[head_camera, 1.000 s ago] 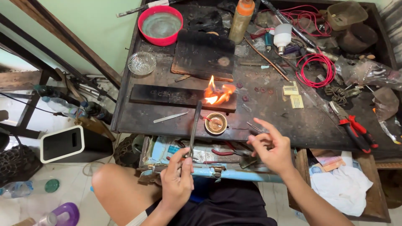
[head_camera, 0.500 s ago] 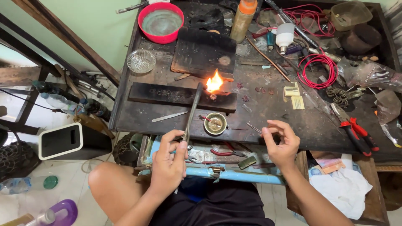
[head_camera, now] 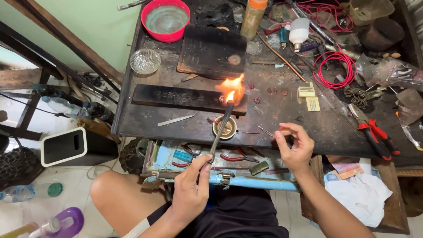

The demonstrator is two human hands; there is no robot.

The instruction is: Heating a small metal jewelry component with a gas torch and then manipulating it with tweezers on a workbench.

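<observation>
My left hand [head_camera: 190, 193] grips a thin metal blowtorch pipe [head_camera: 219, 131] that points up and away over the dark workbench [head_camera: 282, 123]. An orange flame [head_camera: 232, 87] burns at its tip, over the right end of a long black charred block [head_camera: 185, 98]. Small reddish round pieces [head_camera: 256, 100] lie just right of the flame. A small brass dish [head_camera: 224, 127] sits under the pipe near the bench's front edge. My right hand [head_camera: 294, 146] hovers at the front edge with fingertips pinched on thin metal tweezers [head_camera: 267, 131].
A red bowl [head_camera: 166, 19], a glass dish [head_camera: 145, 61], a dark square board [head_camera: 214, 50], an orange-capped bottle [head_camera: 253, 17], red wire coils [head_camera: 335, 70] and red-handled pliers [head_camera: 374, 134] crowd the bench. An open drawer [head_camera: 220, 161] holds tools. Bottles lie on the floor left.
The flame has shifted slightly right along the black block. My right hand has moved from open fingers to a pinch on the tweezers at the bench edge. The view has tilted a little.
</observation>
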